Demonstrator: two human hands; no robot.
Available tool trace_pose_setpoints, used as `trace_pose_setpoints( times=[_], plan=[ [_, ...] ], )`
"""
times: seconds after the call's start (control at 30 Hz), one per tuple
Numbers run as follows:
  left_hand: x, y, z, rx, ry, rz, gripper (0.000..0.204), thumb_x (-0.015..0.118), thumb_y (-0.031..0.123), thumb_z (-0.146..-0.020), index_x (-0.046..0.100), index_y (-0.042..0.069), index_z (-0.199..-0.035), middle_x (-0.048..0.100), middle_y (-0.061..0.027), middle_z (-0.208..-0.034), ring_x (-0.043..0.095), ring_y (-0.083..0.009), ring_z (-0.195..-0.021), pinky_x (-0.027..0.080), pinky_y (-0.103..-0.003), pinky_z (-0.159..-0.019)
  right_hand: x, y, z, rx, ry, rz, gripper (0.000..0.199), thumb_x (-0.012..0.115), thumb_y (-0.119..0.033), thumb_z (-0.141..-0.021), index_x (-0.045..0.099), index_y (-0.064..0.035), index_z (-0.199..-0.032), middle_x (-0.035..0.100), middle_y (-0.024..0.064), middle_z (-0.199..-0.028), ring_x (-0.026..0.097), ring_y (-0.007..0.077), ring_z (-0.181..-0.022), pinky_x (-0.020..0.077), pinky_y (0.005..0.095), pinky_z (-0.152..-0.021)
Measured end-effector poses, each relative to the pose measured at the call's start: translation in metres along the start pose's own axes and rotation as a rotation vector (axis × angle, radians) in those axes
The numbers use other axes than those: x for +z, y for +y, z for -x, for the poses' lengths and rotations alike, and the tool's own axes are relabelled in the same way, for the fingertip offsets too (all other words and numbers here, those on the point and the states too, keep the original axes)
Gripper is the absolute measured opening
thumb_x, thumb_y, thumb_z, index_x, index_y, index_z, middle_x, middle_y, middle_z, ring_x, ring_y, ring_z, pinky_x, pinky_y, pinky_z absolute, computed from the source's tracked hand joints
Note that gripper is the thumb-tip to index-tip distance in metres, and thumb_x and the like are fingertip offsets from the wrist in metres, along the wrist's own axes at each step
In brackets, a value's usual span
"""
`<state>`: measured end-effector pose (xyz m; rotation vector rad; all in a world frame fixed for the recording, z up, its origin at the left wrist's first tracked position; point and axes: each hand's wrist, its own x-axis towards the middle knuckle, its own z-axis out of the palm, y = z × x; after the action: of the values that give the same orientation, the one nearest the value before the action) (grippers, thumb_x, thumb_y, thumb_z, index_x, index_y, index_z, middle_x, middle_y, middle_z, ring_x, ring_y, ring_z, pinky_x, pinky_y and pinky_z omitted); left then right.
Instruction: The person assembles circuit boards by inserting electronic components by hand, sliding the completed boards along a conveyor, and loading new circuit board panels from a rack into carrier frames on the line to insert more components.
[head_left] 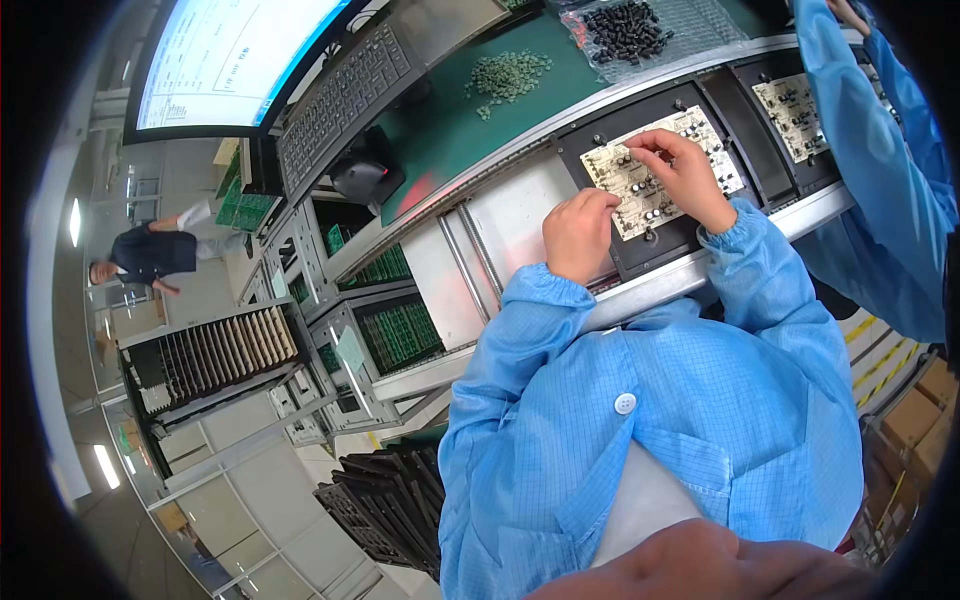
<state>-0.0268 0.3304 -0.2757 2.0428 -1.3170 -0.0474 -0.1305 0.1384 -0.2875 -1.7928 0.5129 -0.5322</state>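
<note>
A cream circuit board [690, 125] set with small black and white components lies in a black carrier tray [665, 255] on the rail in front of me. Over the board's upper left part reaches my right hand [688, 178], thumb and forefinger pinched; whatever sits between the tips is too small to make out. My left hand [580, 235] is at the board's left edge with its fingers curled together, and anything in them is hidden. Both wrists come out of blue sleeves.
Beyond the rail, a green mat holds a pile of small greenish parts [510, 76] and a bag of black parts [625, 32]. A keyboard [345, 110], mouse [366, 180] and monitor [235, 65] stand left. At right, a blue-sleeved co-worker [870, 130] leans over another board [792, 115].
</note>
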Motion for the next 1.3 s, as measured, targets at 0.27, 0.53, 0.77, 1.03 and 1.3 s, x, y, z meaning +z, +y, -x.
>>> trace_pose_setpoints(
  times=[0.27, 0.53, 0.77, 1.03, 1.3],
  plan=[
    [-0.010, 0.004, -0.018, 0.001, -0.088, -0.049, 0.007, 0.080, 0.013, -0.087, 0.078, 0.015, -0.093, 0.074, -0.0037, -0.092, 0.073, -0.0277, -0.079, 0.056, -0.040, -0.066, -0.005, -0.007, 0.014, -0.075, -0.033, 0.103, 0.015, 0.078, -0.012, -0.098, 0.078, -0.0042, -0.110, 0.079, 0.0072, -0.099, 0.073, 0.0171, -0.085, 0.0567, 0.0310, -0.074],
    [0.001, -0.025, -0.047, -0.124, -0.029, -0.053, 0.011, 0.085, 0.020, -0.085, 0.076, 0.015, -0.089, 0.071, 0.0023, -0.085, 0.070, -0.0213, -0.080, 0.048, -0.037, -0.072, -0.012, -0.022, 0.048, -0.378, -0.198, 0.465, 0.011, 0.080, -0.011, -0.086, 0.071, -0.0094, -0.092, 0.071, 0.0078, -0.087, 0.069, 0.0315, -0.082, 0.0540, 0.0420, -0.073],
    [0.011, -0.030, -0.041, -0.010, 0.088, -0.099, 0.009, 0.085, 0.020, -0.086, 0.077, 0.017, -0.090, 0.070, 0.0034, -0.086, 0.068, -0.0189, -0.075, 0.046, -0.036, -0.072, -0.007, -0.017, 0.053, -0.503, -0.225, 0.631, 0.010, 0.080, -0.014, -0.085, 0.072, -0.0113, -0.090, 0.069, 0.0049, -0.090, 0.068, 0.0279, -0.085, 0.0519, 0.0401, -0.079],
    [0.000, -0.037, -0.022, -0.142, 0.030, -0.028, 0.005, 0.080, 0.018, -0.089, 0.076, 0.016, -0.091, 0.071, 0.0006, -0.091, 0.069, -0.0251, -0.085, 0.047, -0.040, -0.078, -0.007, -0.013, 0.051, -0.524, -0.257, 0.681, 0.010, 0.081, -0.012, -0.083, 0.072, -0.0121, -0.088, 0.069, 0.0036, -0.087, 0.068, 0.0263, -0.083, 0.0515, 0.0393, -0.077],
    [0.002, -0.042, -0.003, -0.132, 0.070, -0.020, 0.007, 0.082, 0.020, -0.088, 0.078, 0.017, -0.094, 0.070, 0.0037, -0.085, 0.060, -0.0178, -0.066, 0.048, -0.035, -0.072, -0.009, -0.006, 0.053, -0.533, -0.201, 0.640, 0.009, 0.080, -0.010, -0.082, 0.073, -0.0118, -0.088, 0.071, 0.0038, -0.085, 0.069, 0.0262, -0.081, 0.0521, 0.0404, -0.078]
  ],
)
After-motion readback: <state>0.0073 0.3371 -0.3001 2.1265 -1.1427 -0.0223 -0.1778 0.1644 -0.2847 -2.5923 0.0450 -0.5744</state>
